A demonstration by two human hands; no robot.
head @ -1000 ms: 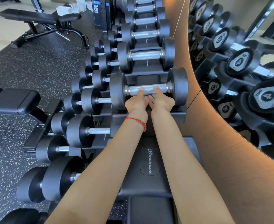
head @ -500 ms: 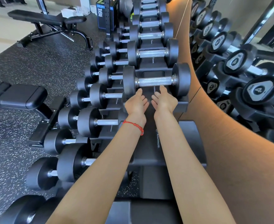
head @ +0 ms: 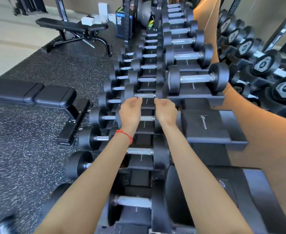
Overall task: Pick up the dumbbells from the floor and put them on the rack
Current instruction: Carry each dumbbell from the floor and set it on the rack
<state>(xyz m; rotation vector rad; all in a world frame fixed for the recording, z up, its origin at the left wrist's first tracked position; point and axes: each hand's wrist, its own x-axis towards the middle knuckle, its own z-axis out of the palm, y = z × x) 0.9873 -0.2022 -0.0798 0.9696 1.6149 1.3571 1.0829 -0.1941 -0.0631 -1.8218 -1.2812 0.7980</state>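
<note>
**Ana:** Hands first, please. How were they?

**Ben:** Both were out in front, side by side with a gap between them. The left hand (head: 130, 111), with a red bracelet (head: 124, 135) on its wrist, had its fingers curled loosely under and held nothing. The right hand (head: 166, 110) looked the same, fingers bent, nothing in it.

**Ana:** Touching any weight?

**Ben:** The knuckles sat just below the steel handle of a small dumbbell (head: 144, 95) on the middle tier. Whether they touched it, I could not tell; the picture was a bit blurred there.

**Ana:** And the dumbbell for the task?

**Ben:** A dumbbell with round black heads (head: 196, 79) lay across the top tier of the rack (head: 206, 125), up and to the right of the hands, well clear of both. Its handle was bare. Behind it more dumbbells ran away in a row on the same tier.

**Ana:** The tier's near end?

**Ben:** Black cradles showed there, one with a small white logo on it.

**Ana:** What else was around?

**Ben:** Lower tiers of smaller dumbbells stepped down to the left. A black padded bench (head: 32, 96) stood on the speckled rubber floor (head: 20, 157) at left, and a second bench (head: 71, 28) farther back. A mirror (head: 265, 56) on the right showed dumbbell ends.
</note>
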